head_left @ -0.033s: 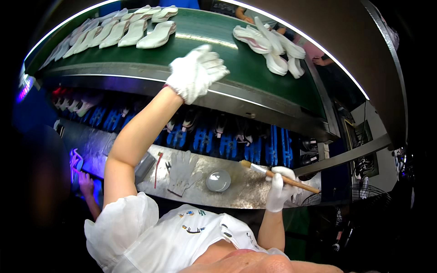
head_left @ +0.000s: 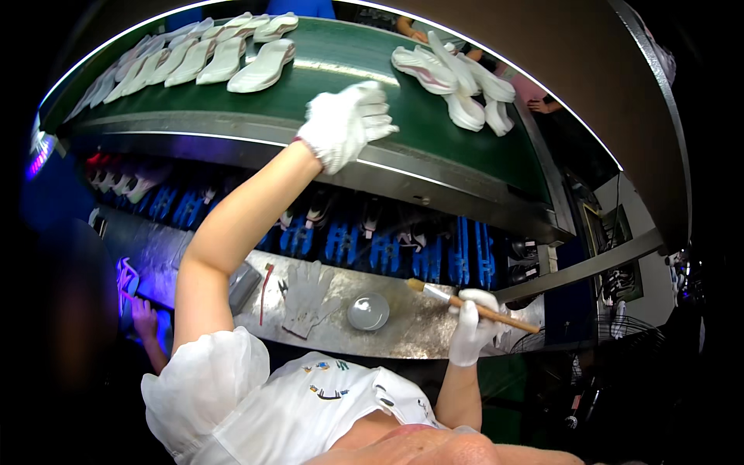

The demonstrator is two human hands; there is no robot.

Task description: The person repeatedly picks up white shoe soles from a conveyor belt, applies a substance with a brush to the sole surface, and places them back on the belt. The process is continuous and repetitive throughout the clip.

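My left hand (head_left: 346,128), in a white knit glove, is stretched over the near edge of the green conveyor belt (head_left: 325,46). Its fingers are apart and pointing right, with nothing seen in them. To its left lie rows of white shoe soles (head_left: 262,66); to its right is a pile of white soles (head_left: 467,112). My right hand (head_left: 474,329), also gloved in white, grips a wooden-handled brush (head_left: 496,314) above the metal bench (head_left: 418,333). The bristles point left, toward a small round bowl (head_left: 368,311) with pale liquid.
A loose grey-white glove (head_left: 306,298) and a thin red-handled tool (head_left: 266,294) lie on the bench. Below the belt, blue racks (head_left: 341,242) carry shoe parts. A metal bar (head_left: 581,267) crosses at the right. Another person's hand (head_left: 144,319) is at far left.
My left hand has shifted slightly right and its fingers look a little more bent. My right hand keeps the brush nearly in place. The whole view has shifted slightly.
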